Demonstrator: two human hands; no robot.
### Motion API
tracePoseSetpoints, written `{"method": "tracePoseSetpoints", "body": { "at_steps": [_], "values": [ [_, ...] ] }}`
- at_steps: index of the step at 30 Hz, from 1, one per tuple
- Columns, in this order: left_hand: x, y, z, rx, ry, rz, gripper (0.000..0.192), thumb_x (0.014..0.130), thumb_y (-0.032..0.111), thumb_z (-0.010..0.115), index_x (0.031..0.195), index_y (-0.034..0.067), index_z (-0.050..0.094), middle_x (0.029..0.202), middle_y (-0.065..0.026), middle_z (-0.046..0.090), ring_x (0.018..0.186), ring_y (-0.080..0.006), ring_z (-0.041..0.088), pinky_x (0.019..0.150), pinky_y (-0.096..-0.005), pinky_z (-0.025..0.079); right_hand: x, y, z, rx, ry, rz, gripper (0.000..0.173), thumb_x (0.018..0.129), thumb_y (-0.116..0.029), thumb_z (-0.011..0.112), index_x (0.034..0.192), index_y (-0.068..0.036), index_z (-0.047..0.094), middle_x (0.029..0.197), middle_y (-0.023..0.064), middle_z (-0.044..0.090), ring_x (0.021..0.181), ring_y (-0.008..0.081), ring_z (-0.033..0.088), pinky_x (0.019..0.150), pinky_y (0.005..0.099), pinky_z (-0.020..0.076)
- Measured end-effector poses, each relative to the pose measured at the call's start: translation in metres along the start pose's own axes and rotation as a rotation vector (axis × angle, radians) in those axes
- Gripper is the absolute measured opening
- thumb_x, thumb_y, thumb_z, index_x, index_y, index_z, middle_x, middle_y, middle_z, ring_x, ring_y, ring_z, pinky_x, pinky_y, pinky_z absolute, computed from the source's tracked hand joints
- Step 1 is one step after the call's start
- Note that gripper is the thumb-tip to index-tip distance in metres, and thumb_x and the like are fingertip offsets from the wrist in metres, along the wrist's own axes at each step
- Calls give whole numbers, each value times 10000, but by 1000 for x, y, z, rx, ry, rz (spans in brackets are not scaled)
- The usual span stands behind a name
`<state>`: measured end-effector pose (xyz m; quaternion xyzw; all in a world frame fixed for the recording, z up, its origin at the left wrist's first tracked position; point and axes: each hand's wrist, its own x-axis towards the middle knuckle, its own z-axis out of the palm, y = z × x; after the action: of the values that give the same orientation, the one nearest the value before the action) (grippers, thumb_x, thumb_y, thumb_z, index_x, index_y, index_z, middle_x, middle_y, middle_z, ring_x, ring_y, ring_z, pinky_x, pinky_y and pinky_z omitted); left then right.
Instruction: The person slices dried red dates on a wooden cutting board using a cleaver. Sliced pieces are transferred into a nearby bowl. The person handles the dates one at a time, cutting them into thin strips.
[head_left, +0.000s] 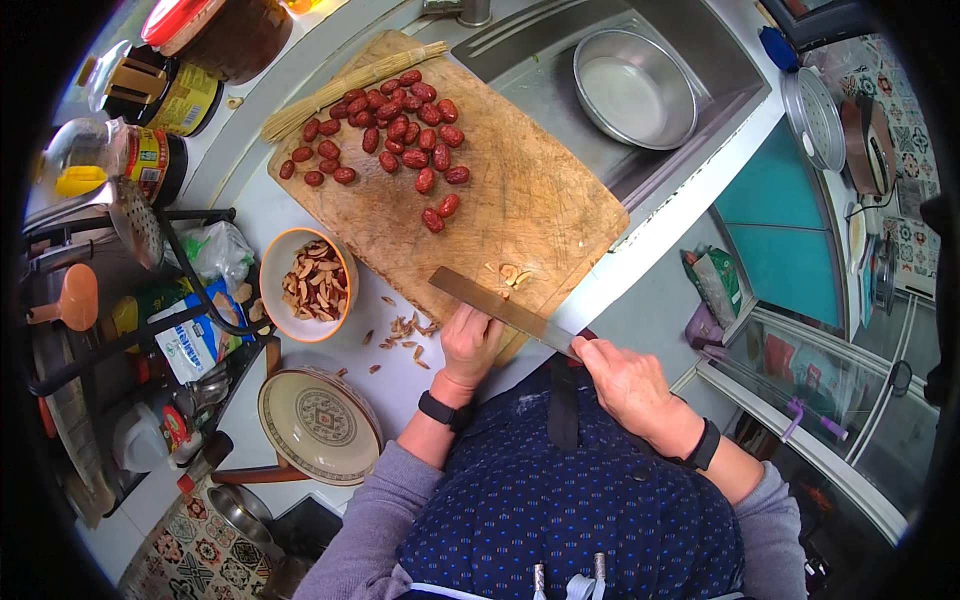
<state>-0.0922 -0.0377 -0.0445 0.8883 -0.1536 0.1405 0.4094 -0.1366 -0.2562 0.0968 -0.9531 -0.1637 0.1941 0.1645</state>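
My right hand (630, 382) grips the handle of a kitchen knife with a long, straight blade (517, 317). The blade crosses the near end of a worn wooden chopping board (540, 195). Left of it, my left hand (469, 341) has its curled fingers against the blade, pressing something small, apparently a red date, mostly hidden there. A few pale cut slices (514, 275) lie just beyond the blade. Several whole red dates (401, 124) are spread over the board's far half. Sliced dates (315, 281) fill part of an orange-rimmed white bowl (273, 274) left of the board.
A bamboo brush (352, 86) lies along the board's far left edge. Date scraps (405, 328) litter the counter near a patterned ceramic bowl (326, 420). The board overlaps a steel sink (517, 82) holding a metal basin (637, 82). Jars (187, 94) and a black rack (187, 262) stand left.
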Motion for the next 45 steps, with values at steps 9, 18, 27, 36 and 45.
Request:
{"method": "tracePoseSetpoints", "body": {
  "at_steps": [9,18,27,36,45],
  "values": [
    [0,-2,1,2,1,-10,187,705,-18,724,879,43,692,848,-105,667,742,-273,660,639,-352,532,10,0,2,22,-17,-18,377,864,-46,536,1235,-90,484,831,107,567,686,292,654,551,425,521],
    [-3,-4,3,-10,3,-19,169,708,-20,735,845,38,654,817,-99,646,709,-279,644,629,-356,533,30,5,4,-2,-21,-72,382,839,-43,561,1212,-64,480,807,120,580,660,294,658,536,421,518],
    [7,2,4,-106,21,-80,176,748,-10,774,879,39,666,900,-115,679,784,-290,672,691,-355,548,46,12,18,130,61,-33,352,841,-14,552,1180,-90,496,788,150,599,693,375,648,548,472,501],
    [9,7,-4,-95,1,-49,156,765,-5,768,882,54,683,899,-104,686,786,-274,681,682,-345,550,35,10,10,100,33,2,345,836,4,540,1160,-109,494,789,138,611,705,375,645,556,488,494],
    [7,4,-6,-45,4,5,98,768,0,755,832,29,686,883,-106,682,766,-280,678,662,-346,545,14,4,-10,164,90,-12,319,868,-29,557,1172,-117,511,800,121,614,702,361,644,556,477,497]
  ]
}}
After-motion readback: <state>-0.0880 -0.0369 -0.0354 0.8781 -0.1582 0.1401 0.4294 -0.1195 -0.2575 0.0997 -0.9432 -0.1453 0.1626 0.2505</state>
